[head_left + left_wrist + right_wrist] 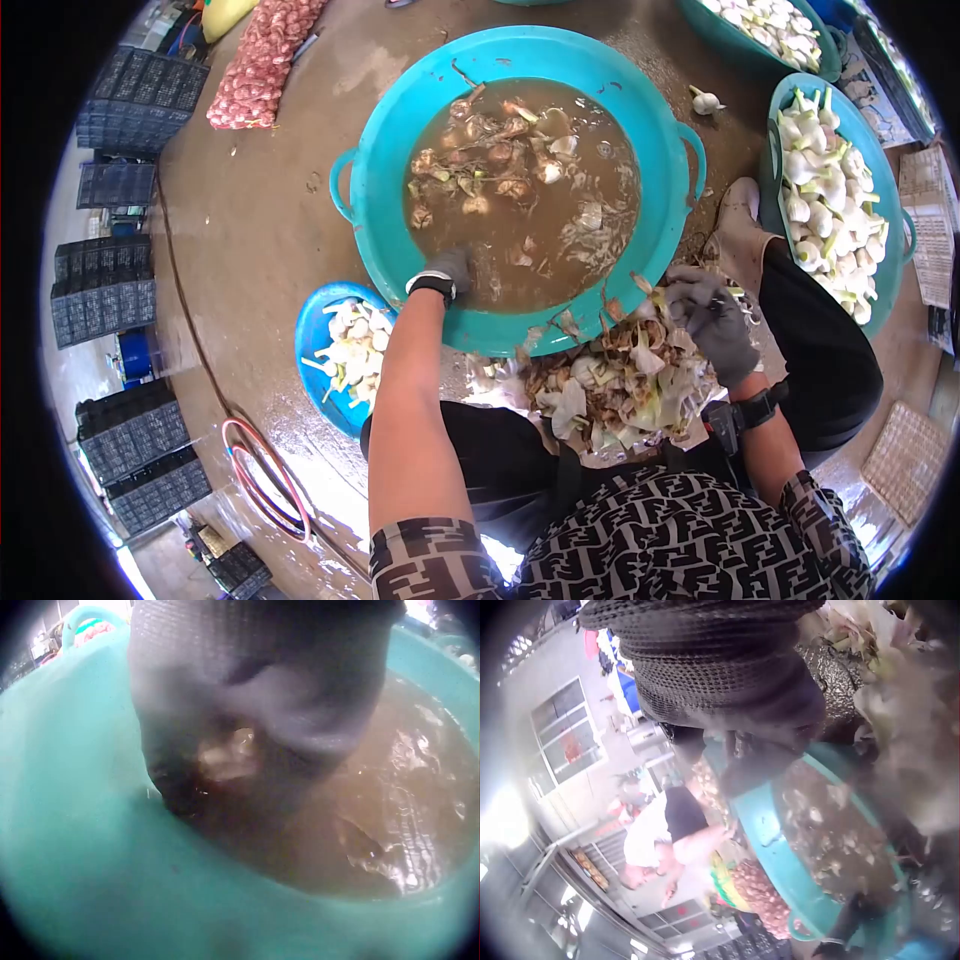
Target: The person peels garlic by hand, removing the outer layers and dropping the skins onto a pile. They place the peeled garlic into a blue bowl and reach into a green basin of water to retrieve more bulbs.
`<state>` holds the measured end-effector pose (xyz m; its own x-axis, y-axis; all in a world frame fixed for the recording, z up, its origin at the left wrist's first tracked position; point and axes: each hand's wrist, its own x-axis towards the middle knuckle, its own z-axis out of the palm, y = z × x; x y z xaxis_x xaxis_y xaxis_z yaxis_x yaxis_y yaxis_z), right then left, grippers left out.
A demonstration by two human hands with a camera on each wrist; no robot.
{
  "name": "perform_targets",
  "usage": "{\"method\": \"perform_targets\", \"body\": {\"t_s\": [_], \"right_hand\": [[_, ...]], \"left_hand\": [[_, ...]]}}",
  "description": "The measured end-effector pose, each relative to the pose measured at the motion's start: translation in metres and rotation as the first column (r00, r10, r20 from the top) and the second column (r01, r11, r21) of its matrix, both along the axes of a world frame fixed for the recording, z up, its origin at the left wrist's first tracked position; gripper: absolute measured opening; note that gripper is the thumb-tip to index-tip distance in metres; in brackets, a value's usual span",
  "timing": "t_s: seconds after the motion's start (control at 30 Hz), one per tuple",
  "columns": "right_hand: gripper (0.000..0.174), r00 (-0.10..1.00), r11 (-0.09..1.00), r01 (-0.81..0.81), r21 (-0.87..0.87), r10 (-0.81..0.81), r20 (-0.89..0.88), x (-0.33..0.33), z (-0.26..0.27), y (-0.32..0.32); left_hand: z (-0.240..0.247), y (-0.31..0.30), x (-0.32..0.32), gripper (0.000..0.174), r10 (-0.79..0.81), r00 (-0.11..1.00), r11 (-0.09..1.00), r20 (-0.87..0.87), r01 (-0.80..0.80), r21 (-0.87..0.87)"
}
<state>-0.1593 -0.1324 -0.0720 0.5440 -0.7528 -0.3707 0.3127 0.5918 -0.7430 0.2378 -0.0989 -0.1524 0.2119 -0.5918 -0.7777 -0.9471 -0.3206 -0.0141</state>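
Observation:
My gloved left hand point(449, 272) reaches over the near rim of the turquoise tub point(385, 110), fingers down in brown water. In the left wrist view its fingers curl about a pale garlic bulb point(229, 759), half hidden by the glove point(255, 675) and murky water. Several dirty garlic bulbs point(476, 205) float farther out in the tub. My gloved right hand point(712, 325) hangs over a heap of garlic peels point(600, 390) by my lap, its fingers loosely bent with nothing seen in them. In the right wrist view, the glove point(720, 682) hides its palm.
A blue basin point(312, 350) of cleaned garlic stands at left, and a turquoise basin point(885, 200) of white bulbs at right. One loose bulb point(706, 102) lies on the floor. A net sack point(262, 70), a hose point(268, 480) and black crates point(105, 290) are at left. Another person point(660, 840) bends beyond the tub.

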Motion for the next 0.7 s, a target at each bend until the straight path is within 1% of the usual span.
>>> {"method": "perform_targets", "body": {"t_s": [0.03, 0.1, 0.13, 0.17, 0.23, 0.3, 0.33, 0.37, 0.43, 0.47, 0.57, 0.6, 0.67, 0.7], "right_hand": [[0.042, 0.994, 0.996, -0.071, -0.061, 0.066, -0.084, 0.006, 0.003, 0.003], [0.036, 0.947, 0.961, -0.227, -0.156, 0.18, -0.267, 0.013, 0.01, 0.011], [0.032, 0.923, 0.963, -0.261, -0.073, 0.226, -0.31, 0.019, 0.009, 0.014], [0.031, 0.91, 0.954, -0.293, -0.061, 0.259, -0.323, 0.026, 0.007, 0.018], [0.029, 0.88, 0.935, -0.354, -0.036, 0.32, -0.351, 0.037, -0.002, 0.027], [0.027, 0.902, 0.918, -0.352, -0.18, 0.282, -0.327, 0.048, -0.027, 0.033], [0.026, 0.912, 0.903, -0.348, -0.253, 0.263, -0.314, 0.052, -0.026, 0.033], [0.025, 0.892, 0.907, -0.373, -0.196, 0.293, -0.344, 0.052, -0.024, 0.032], [0.024, 0.848, 0.905, -0.418, -0.079, 0.358, -0.391, 0.055, -0.002, 0.029], [0.025, 0.911, 0.957, -0.277, -0.081, 0.235, -0.338, 0.057, 0.013, 0.035], [0.028, 0.964, 0.969, -0.146, -0.198, 0.095, -0.247, 0.048, 0.011, 0.035], [0.029, 0.91, 0.911, -0.274, -0.308, 0.142, -0.389, 0.039, 0.006, 0.032], [0.03, 0.908, 0.931, -0.256, -0.262, 0.139, -0.394, 0.036, 0.002, 0.035], [0.031, 0.906, 0.94, -0.249, -0.235, 0.14, -0.398, 0.035, 0.001, 0.037]], "left_hand": [[0.011, -0.002, -0.009, 0.059, 0.02, 0.999, 0.998, -0.04, -0.018, 0.057], [0.016, 0.011, -0.018, 0.061, 0.005, 0.976, 0.996, -0.22, -0.025, -0.09], [0.022, 0.019, -0.027, 0.063, -0.014, 0.952, 0.986, -0.307, -0.037, -0.162], [0.029, 0.023, -0.037, 0.064, 0.051, 0.935, 0.982, -0.351, -0.11, -0.15], [0.067, 0.026, -0.073, 0.066, 0.174, 0.883, 0.962, -0.435, -0.247, -0.118], [0.096, 0.034, -0.106, 0.063, 0.067, 0.9, 0.934, -0.432, -0.208, -0.29], [0.107, 0.038, -0.122, 0.062, 0.012, 0.906, 0.908, -0.424, -0.188, -0.375], [0.115, 0.044, -0.137, 0.061, -0.064, 0.913, 0.865, -0.404, -0.151, -0.478], [0.13, 0.053, -0.165, 0.059, -0.202, 0.92, 0.743, -0.337, -0.08, -0.665], [0.14, 0.054, -0.179, 0.058, -0.228, 0.921, 0.73, -0.315, -0.053, -0.682], [0.153, 0.062, -0.196, 0.065, -0.08, 0.9, 0.728, -0.429, -0.242, -0.641], [0.148, 0.067, -0.2, 0.067, -0.132, 0.891, 0.655, -0.434, -0.25, -0.713], [0.122, 0.076, -0.204, 0.071, -0.239, 0.872, 0.494, -0.426, -0.268, -0.827], [0.113, 0.078, -0.205, 0.073, -0.251, 0.863, 0.483, -0.438, -0.28, -0.83]]}}
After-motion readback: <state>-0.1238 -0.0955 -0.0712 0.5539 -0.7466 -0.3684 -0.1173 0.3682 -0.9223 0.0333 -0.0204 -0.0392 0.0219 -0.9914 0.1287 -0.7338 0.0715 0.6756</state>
